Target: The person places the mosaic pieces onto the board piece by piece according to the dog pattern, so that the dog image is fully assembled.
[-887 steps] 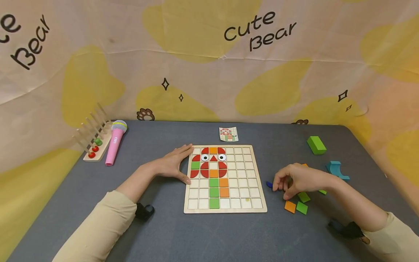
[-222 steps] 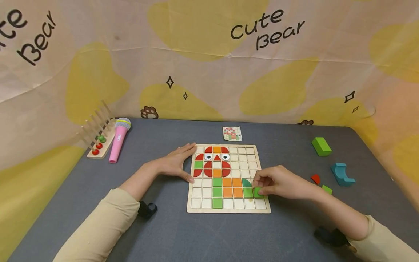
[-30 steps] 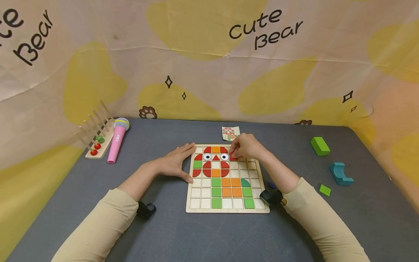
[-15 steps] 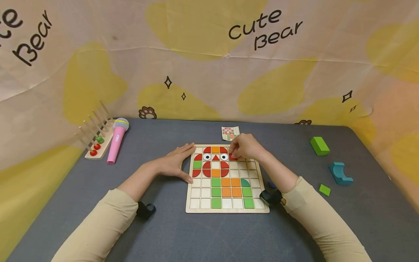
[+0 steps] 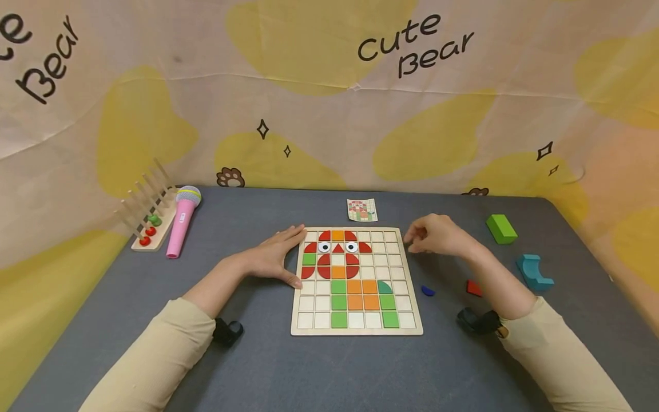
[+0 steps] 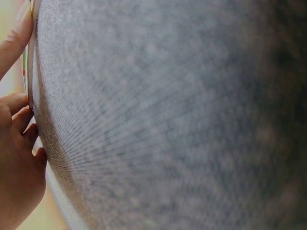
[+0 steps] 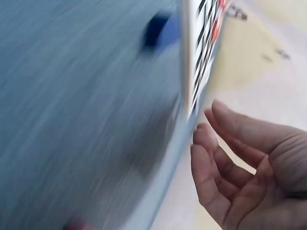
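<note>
A wooden grid board (image 5: 355, 332) lies flat on the table, bearing red, orange, green and teal tiles and two eye tiles. My left hand (image 5: 273, 258) rests at its left edge, thumb and fingers spread along the rim. Off the board's upper right side hovers my right hand (image 5: 436, 234), fingers loosely bent and nothing between them, as the right wrist view also shows. A red quarter-round tile (image 5: 365, 248) sits in the cell right of the right eye tile (image 5: 351, 247). Beside the board lie a dark blue rounded piece (image 5: 428, 291) and a red tile (image 5: 474, 288).
Behind the board lies a small picture card (image 5: 362, 210). A pink microphone (image 5: 182, 223) and a pegged wooden stand (image 5: 157, 232) with beads are at the left. A green block (image 5: 501, 229) and a teal curved block (image 5: 534, 273) stand at the right.
My right hand has left the red quarter-round tile in its cell and moved right, off the board. The red tile now shows; my right arm covers where the loose green tile lay. Left hand unmoved.
</note>
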The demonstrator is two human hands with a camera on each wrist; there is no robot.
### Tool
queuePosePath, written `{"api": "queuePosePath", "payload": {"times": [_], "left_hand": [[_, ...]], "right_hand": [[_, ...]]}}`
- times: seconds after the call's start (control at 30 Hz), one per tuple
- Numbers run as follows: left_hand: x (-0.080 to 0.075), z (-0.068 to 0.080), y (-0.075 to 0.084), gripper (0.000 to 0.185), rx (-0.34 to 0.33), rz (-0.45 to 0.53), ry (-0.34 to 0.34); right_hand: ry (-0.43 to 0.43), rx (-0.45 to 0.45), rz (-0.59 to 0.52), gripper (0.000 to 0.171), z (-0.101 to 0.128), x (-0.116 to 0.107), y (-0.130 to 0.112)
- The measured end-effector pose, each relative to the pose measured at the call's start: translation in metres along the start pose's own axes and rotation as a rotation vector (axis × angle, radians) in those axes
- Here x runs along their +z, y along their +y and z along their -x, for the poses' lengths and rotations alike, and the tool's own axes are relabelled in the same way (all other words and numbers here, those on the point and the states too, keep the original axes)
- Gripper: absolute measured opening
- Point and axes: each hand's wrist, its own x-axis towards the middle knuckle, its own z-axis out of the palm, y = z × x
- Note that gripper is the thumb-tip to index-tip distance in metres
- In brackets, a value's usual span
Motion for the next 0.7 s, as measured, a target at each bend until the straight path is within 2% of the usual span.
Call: {"api": "queuePosePath", "payload": {"times": [0.23, 0.4, 0.57, 0.7], "left_hand": [[0.000, 0.002, 0.000, 0.122, 0.001, 0.008, 0.003], [0.000, 0.002, 0.000, 0.122, 0.002, 0.009, 0.001], [0.000, 0.001, 0.001, 0.122, -0.002, 0.009, -0.003], [0.000, 0.001, 0.002, 0.122, -0.008, 0.010, -0.002]], "right_hand": [[-0.086, 0.062, 0.003, 0.023, 0.046, -0.022, 0.047], [-0.188, 0.049, -0.059, 0.030, 0.075, -0.035, 0.071], [-0.303, 0.009, -0.068, 0.036, 0.098, -0.037, 0.089], [-0.350, 0.004, -0.115, 0.039, 0.106, -0.033, 0.100]]}}
